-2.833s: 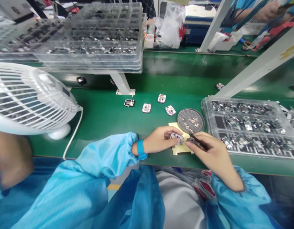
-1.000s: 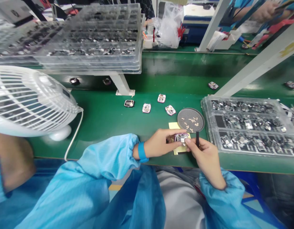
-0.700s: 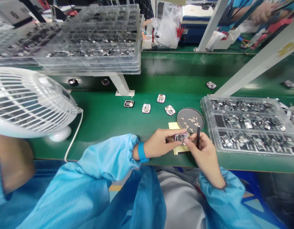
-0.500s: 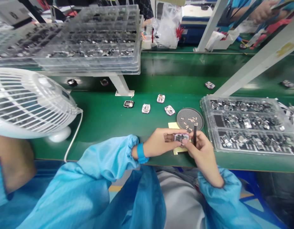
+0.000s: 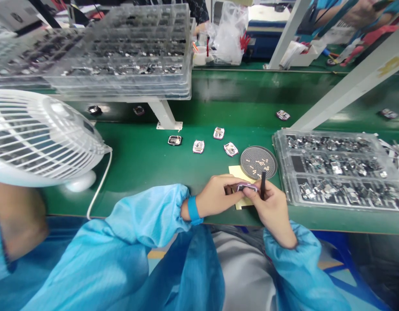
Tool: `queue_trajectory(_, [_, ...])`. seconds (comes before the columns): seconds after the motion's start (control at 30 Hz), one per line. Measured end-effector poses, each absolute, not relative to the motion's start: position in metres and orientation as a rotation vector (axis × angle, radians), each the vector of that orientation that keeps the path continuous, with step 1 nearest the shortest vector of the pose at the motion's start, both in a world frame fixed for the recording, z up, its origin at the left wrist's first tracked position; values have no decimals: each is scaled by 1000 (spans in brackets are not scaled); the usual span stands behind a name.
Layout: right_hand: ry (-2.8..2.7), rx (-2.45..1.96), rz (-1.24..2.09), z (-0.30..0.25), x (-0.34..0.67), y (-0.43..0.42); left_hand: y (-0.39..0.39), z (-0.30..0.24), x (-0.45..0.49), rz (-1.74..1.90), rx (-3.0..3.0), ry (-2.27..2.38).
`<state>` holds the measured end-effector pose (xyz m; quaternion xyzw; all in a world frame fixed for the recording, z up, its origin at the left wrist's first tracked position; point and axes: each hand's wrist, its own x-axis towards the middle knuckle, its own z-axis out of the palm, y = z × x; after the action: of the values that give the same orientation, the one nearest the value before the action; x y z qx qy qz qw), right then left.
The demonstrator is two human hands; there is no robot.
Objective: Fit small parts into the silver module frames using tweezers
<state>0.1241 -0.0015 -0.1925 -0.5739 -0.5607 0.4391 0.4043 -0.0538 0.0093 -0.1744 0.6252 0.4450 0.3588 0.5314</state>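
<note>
A pinkish watch case (image 5: pixel 247 186) is tilted up on edge between my two hands. My left hand (image 5: pixel 215 196) grips its left side with the fingers behind and the thumb in front. My right hand (image 5: pixel 273 209) is closed round a slim black tool (image 5: pixel 263 183) that sticks upward, its lower end hidden in the fingers. The right thumb also presses on the case's near face. Under the hands lies a yellow paper (image 5: pixel 235 171). Just beyond them, a round grey perforated dish (image 5: pixel 256 151) holds several tiny tan pieces.
Several watch cases, such as one at the middle (image 5: pixel 198 147), lie on the green table (image 5: pixel 147 164). A clear compartment tray (image 5: pixel 285 190) of small parts stands right. At left is a white fan (image 5: pixel 40 138); stacked trays (image 5: pixel 121 88) rest on a shelf behind. Another person's arm (image 5: pixel 21 220) is far left.
The watch case has been tipped, so its pinkish side edge now faces up instead of its open inside. My right hand and the black tool have shifted slightly left.
</note>
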Motion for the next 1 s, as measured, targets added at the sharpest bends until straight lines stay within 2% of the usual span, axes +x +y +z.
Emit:
queue_trajectory(0.23, [-1535, -1475, 985, -190, 124, -1, 9, -172, -56, 887, 1482, 1049])
queue_trajectory(0.47, [-1716, -1302, 668, -171, 134, 1, 12, -179, -59, 953, 1702, 1116])
queue_trajectory(1.0, [-2062, -1035, 564, -178, 138, 7, 12, -184, -59, 960, 1722, 1122])
